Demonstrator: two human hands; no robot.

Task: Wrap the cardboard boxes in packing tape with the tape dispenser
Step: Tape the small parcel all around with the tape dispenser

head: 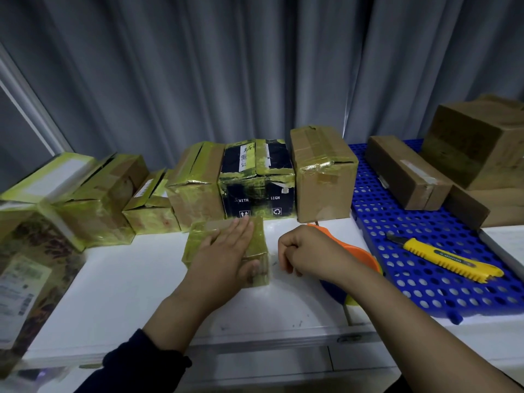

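Observation:
A small cardboard box (pixel 198 236) covered in yellowish tape lies on the white table (pixel 113 293) in front of me. My left hand (pixel 224 256) rests flat on its top, fingers straight, thumb against its near right side. My right hand (pixel 306 253) is curled around the orange tape dispenser (pixel 363 256), just right of the box. A clear strip of tape seems to run from the dispenser to the box's right side. The blue and yellow part of the dispenser (pixel 337 293) shows under my right wrist.
A row of taped boxes (pixel 198 182) stands along the back by the grey curtain, with a black printed box (pixel 255 177) and a plain brown box (pixel 323 174). Right, a blue perforated mat (pixel 425 251) holds a yellow utility knife (pixel 450 260) and brown boxes (pixel 408 171).

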